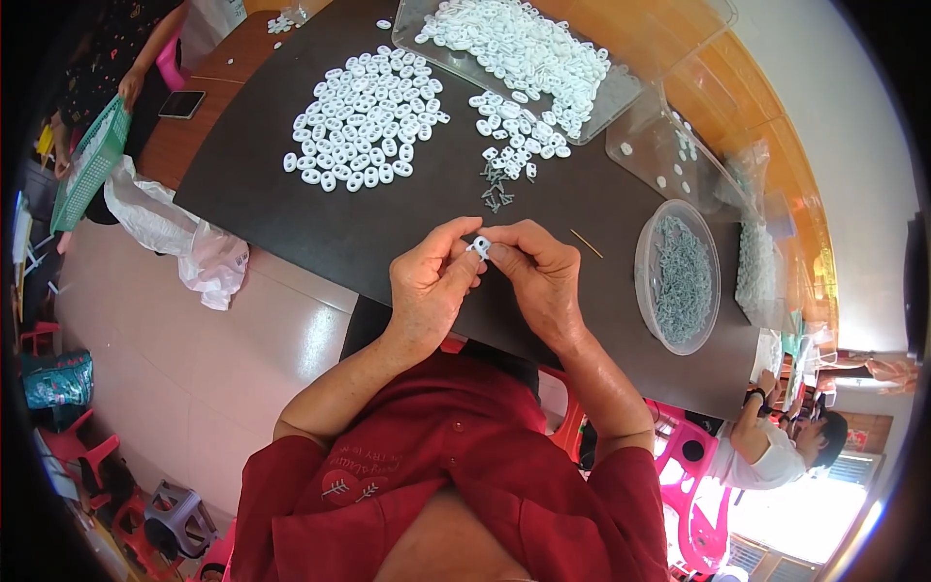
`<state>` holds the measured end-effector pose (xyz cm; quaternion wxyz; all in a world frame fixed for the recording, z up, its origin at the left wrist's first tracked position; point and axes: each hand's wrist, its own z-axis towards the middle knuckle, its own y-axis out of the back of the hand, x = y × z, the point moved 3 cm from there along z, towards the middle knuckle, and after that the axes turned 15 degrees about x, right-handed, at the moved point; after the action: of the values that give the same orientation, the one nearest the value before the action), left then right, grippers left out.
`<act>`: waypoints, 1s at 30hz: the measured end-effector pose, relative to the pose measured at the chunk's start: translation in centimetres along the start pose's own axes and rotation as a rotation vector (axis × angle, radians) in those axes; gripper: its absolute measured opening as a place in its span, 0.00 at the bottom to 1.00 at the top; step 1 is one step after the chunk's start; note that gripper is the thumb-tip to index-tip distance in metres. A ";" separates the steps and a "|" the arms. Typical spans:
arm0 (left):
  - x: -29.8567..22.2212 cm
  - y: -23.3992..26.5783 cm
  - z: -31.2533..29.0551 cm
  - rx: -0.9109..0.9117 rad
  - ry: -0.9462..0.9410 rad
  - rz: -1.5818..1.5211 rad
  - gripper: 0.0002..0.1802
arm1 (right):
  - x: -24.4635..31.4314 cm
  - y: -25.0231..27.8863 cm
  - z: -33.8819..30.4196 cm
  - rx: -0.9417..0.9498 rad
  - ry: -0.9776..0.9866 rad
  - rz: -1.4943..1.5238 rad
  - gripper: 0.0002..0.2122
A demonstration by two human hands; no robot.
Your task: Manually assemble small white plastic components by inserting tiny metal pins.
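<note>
Head view: left hand and right hand pinch small white part, slightly 12 o'clock of centre; bench edge towards 6. Risk: tiny fingertip grip slips, part drops over it.

white plastic piece | small, holed | pinched between fingers

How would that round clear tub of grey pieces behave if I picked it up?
The round tub may feel heavy for its size, as its many grey pieces look like metal screws. It is see-through, apparently plastic, so might flex slightly. The pieces lie loose, so tilting would probably make them slide.
</note>
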<state>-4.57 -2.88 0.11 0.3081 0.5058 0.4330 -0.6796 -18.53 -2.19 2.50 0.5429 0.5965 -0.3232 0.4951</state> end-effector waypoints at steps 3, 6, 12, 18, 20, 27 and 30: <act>0.2 -0.1 0.0 0.020 0.005 -0.077 0.15 | -0.2 -0.2 0.0 -0.009 -0.005 0.041 0.08; 0.2 -0.2 0.0 0.022 0.040 -0.130 0.15 | 0.4 -0.2 -0.2 -0.022 -0.040 0.113 0.07; 0.4 -0.1 0.1 0.094 0.053 -0.181 0.16 | 0.1 0.4 -0.4 -0.014 -0.026 0.108 0.07; 0.3 -0.2 0.2 0.124 0.056 -0.222 0.16 | 0.8 0.1 -0.6 -0.044 -0.036 0.116 0.07; 0.3 -0.2 0.2 0.123 0.068 -0.217 0.16 | 0.7 0.1 -0.6 -0.045 -0.078 0.218 0.07; 0.3 -0.3 0.2 0.117 0.091 -0.253 0.16 | 1.1 0.2 -0.9 -0.066 -0.041 0.095 0.06; 0.3 -0.4 0.1 0.118 0.100 -0.249 0.15 | 0.5 0.3 -1.0 -0.077 -0.026 0.090 0.07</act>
<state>-5.07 -2.83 0.00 0.1692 0.4987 0.4667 -0.7106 -18.88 -1.17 2.99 0.5385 0.5661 -0.3756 0.4985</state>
